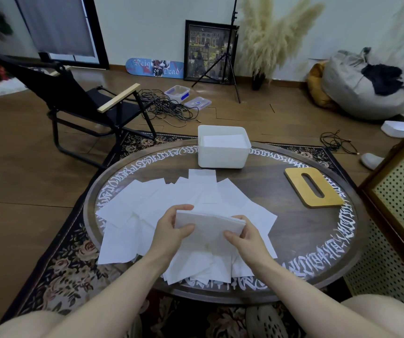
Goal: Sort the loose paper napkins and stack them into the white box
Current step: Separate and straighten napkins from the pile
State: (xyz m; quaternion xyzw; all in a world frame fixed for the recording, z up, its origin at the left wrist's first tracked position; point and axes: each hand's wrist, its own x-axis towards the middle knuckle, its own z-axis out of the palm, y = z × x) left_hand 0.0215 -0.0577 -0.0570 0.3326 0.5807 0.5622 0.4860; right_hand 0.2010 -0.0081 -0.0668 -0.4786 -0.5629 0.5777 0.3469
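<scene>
Two bare forearms reach in; the left hand (171, 224) and right hand (243, 236) each pinch an end of a small napkin stack (208, 224) above the loose napkins (147, 206). These thin, soft sheets could slip or fan apart if either pinch loosens. Beyond them sits the rigid white box (223, 157), already part-filled, on the dark round table (293, 230), with a slotted wooden lid (314, 187) right.

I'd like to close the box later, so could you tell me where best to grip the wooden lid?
Grip the wooden lid by its near right edge, coming from the right: it lies flat on the table, clear of the loose napkins, with nothing beside it. Its slot also offers a fingerhold.
</scene>
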